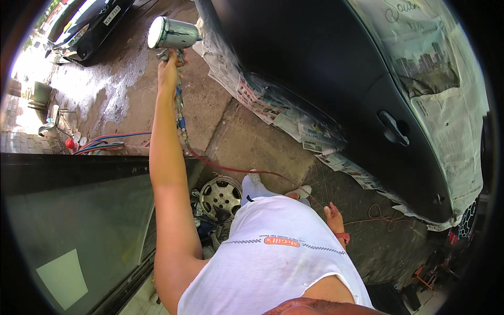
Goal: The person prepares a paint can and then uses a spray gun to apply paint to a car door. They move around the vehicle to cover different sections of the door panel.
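My left arm is stretched far forward, and my left hand (169,71) is wrapped round the grip of a spray gun (181,35). The gun's metal cup is tilted on its side and streaked with dark paint. A red air hose (226,167) trails from the fitting under the grip back past my feet. Just right of the gun stands a dark matte car door panel (325,68) with a handle (392,127). Newspaper masking (268,105) runs along its lower edge. My right hand (333,216) hangs at my side, holding nothing, fingers apart.
Newspaper and plastic sheeting (446,115) cover the area above the panel. Near my feet lies a wheel rim (220,198). To my left is a glass-paned surface (79,220). A black car (86,31), coiled hoses (105,143) and a green container (40,93) are farther off.
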Demonstrator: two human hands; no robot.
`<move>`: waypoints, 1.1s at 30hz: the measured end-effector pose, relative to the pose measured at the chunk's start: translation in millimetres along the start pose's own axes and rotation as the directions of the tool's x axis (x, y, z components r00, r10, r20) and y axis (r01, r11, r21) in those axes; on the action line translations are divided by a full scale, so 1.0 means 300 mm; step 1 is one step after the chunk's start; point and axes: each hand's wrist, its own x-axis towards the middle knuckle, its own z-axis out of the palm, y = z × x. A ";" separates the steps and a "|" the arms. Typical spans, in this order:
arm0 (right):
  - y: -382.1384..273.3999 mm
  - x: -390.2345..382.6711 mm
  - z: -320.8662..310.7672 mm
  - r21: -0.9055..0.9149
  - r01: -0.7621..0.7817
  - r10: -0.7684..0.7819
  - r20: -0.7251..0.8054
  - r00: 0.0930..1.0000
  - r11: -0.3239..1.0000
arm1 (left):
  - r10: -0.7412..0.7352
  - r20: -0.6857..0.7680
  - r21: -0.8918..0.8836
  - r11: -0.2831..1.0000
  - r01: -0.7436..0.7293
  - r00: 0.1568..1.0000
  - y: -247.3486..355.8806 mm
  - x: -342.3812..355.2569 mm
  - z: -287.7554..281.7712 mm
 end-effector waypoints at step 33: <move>-0.104 -0.022 0.121 0.039 -0.049 0.052 -0.095 0.994 0.998 | 0.262 0.539 -0.235 0.959 -0.156 0.801 0.586 0.334 0.021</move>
